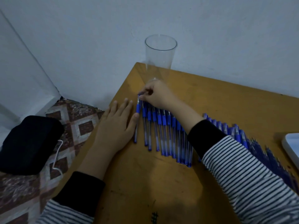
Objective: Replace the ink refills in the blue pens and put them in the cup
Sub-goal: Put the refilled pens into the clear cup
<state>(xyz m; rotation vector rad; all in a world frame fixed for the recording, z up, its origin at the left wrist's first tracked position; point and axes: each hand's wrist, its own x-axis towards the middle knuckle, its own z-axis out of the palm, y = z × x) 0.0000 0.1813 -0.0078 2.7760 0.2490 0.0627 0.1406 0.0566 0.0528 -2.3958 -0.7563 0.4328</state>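
A pale wall (210,29) fills the top of the view, and against it stands a yellow-brown wooden table (161,183) seen from above, its far left corner pointing at the wall. To the left of the table lies a patterned red-brown and cream floor (72,123). On it rests a black soft case (29,144), with a thin white cord (56,157) trailing beside it.

Both forearms reach over the table in striped sleeves (242,167) with black cuffs. A long row of blue pens (168,131) lies flat on the tabletop, side by side and capped, running from near the far left corner down toward the right edge. The right forearm crosses over the row's middle, and the pens at the far right are blurred. A white object (291,146) shows at the right edge, too cut off to name.

A clear plastic cup (159,57) stands upright at the table's far corner, just behind the right hand, with no pens in it.

The left hand (116,125) lies flat on the table with fingers straight – gripping nothing – its thumb tip touching the barrel of the leftmost pen (137,120). The right hand (157,94) has its fingers curled and pinches the cap end of that same pen, which lies on the table at the row's left end.
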